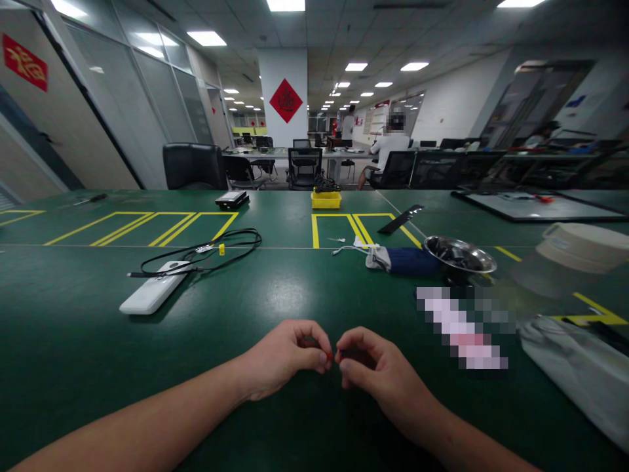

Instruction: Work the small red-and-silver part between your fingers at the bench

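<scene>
The left hand [289, 357] and right hand [376, 373], fingers curled, meet fingertip to fingertip above the green table [73, 341], pinching a tiny red piece [329, 354] between them.

wearer | left hand [287, 357]: bare, short-trimmed nail on one fingertip | right hand [368, 370]: bare, knuckles plain | left forearm [147, 426]: uncovered, smooth — runs bare to the lower frame edge | right forearm [457, 446]: uncovered likewise, bare to the bottom edge
</scene>
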